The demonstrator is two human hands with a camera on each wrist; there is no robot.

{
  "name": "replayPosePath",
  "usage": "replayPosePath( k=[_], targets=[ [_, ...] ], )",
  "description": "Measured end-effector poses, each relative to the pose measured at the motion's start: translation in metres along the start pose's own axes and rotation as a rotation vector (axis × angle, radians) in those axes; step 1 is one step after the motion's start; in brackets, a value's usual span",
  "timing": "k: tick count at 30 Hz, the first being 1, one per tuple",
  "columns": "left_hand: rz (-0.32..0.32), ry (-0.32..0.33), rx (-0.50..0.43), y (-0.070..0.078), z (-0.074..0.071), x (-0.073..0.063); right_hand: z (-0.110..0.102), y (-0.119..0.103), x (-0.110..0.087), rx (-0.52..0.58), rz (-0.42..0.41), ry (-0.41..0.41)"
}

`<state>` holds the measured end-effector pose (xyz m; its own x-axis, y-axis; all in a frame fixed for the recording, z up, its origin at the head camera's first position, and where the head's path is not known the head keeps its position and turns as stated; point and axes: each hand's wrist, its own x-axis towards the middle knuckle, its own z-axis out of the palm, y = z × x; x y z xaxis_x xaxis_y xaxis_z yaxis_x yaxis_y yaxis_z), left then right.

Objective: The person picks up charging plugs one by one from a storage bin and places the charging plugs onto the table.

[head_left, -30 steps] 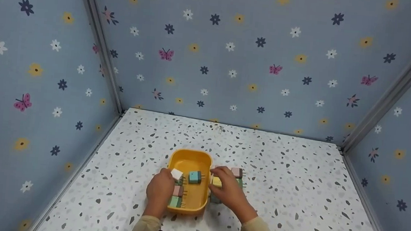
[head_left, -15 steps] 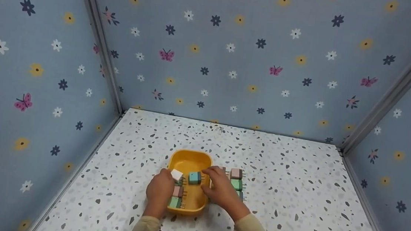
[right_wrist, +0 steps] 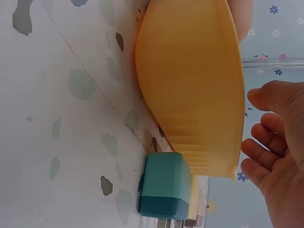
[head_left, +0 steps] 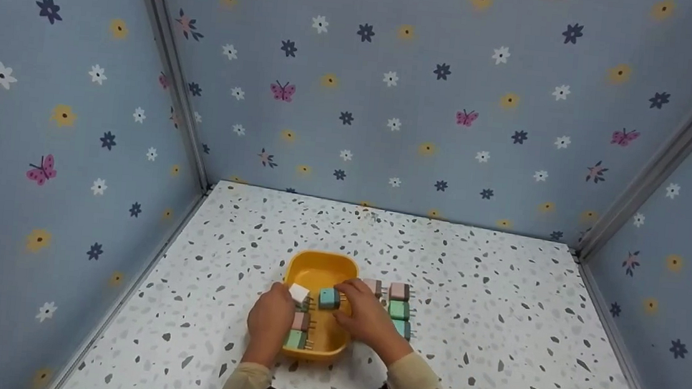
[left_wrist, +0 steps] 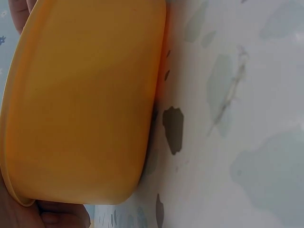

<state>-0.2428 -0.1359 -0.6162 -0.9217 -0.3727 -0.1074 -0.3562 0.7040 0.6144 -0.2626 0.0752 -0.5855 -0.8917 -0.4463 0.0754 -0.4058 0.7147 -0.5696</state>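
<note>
My left hand (head_left: 270, 321) grips the left rim of a yellow plastic tub (head_left: 325, 258); its fingers (left_wrist: 64, 216) show below the rim in the left wrist view. In the tub lie small two-pronged charger plugs: a white one (head_left: 298, 293), a blue one (head_left: 329, 298), a pink one (head_left: 301, 321) and a green one (head_left: 296, 339). My right hand (head_left: 368, 314) reaches over the right rim, thumb and fingers apart beside the blue plug's prongs. Nothing shows between them. In the right wrist view, a teal plug (right_wrist: 165, 183) lies on the table outside the tub.
Right of the tub, several more plugs lie on the speckled table (head_left: 474, 306), among them a pink one (head_left: 399, 291), a green one (head_left: 399, 310) and a light blue one (head_left: 403, 330). Flower-patterned panels (head_left: 392, 98) enclose the table at the back and sides.
My right hand has moved left from the plugs on the table, over the tub's rim to the blue plug. The left hand stays on the left rim.
</note>
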Motion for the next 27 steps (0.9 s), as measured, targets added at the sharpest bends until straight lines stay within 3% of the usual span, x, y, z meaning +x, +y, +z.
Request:
replayPosePath(
  k=[8, 17, 27],
  targets=[
    [-0.008, -0.008, 0.001, 0.000, 0.001, 0.001, 0.006, 0.001, 0.006, 0.037, 0.033, -0.012],
    [0.007, 0.009, 0.016, 0.000, -0.001, 0.002, 0.013, -0.002, 0.012, -0.102, -0.014, 0.002],
    [-0.006, 0.006, 0.008, 0.000, -0.001, 0.001, 0.024, -0.001, 0.016, -0.142, -0.040, 0.023]
  ],
)
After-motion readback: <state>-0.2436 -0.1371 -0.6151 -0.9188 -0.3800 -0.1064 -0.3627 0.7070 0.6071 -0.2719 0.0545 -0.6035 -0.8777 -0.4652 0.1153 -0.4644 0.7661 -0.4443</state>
